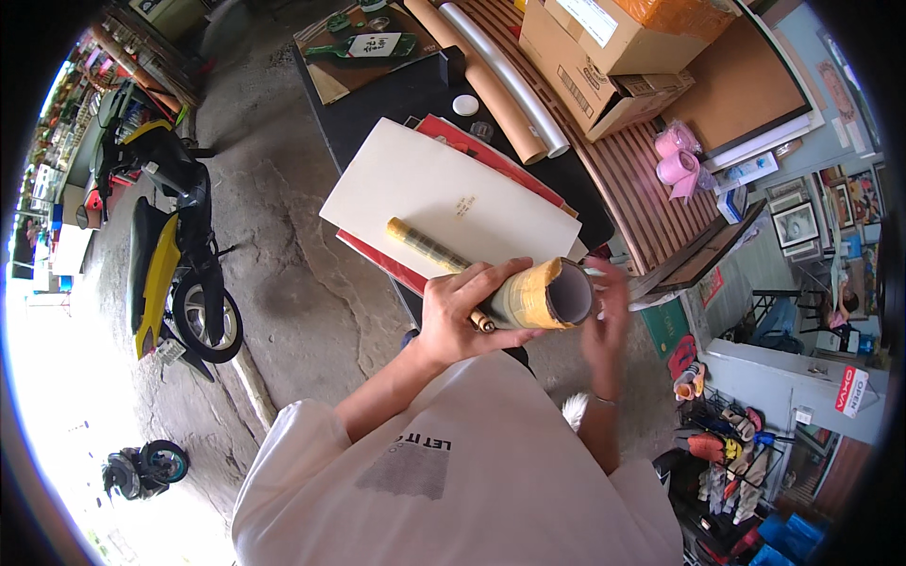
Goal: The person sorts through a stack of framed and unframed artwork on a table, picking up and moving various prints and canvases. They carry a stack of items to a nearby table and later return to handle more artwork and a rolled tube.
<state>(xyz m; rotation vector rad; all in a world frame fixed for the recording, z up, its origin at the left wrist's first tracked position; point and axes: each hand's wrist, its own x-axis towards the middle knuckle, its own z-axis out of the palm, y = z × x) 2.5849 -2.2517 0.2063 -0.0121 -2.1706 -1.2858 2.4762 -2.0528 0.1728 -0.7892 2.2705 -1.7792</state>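
My left hand (pixel 458 307) is closed round a wide cardboard tube (pixel 528 300) with yellow and grey-green wrapping, its hollow mouth facing right. A thin rolled scroll (pixel 429 247), yellow at its far end, runs through the same hand, and its coiled near end pokes out beside my thumb. My right hand (pixel 607 307) is at the tube's open end, smeared by motion, so its fingers do not read clearly. Below the scroll lies a large cream board (pixel 444 179) with small gold print, on top of a red folder (pixel 382 262).
A black table (pixel 330 118) bears a picture of a green bottle (pixel 363 45) and a white round lid (pixel 464 105). Long brown (pixel 491 90) and silver (pixel 514 85) tubes lie near a slatted bench (pixel 651 226) with cardboard boxes (pixel 585 75) and pink rolls (pixel 676 160). A yellow-black motorbike (pixel 156 245) stands left.
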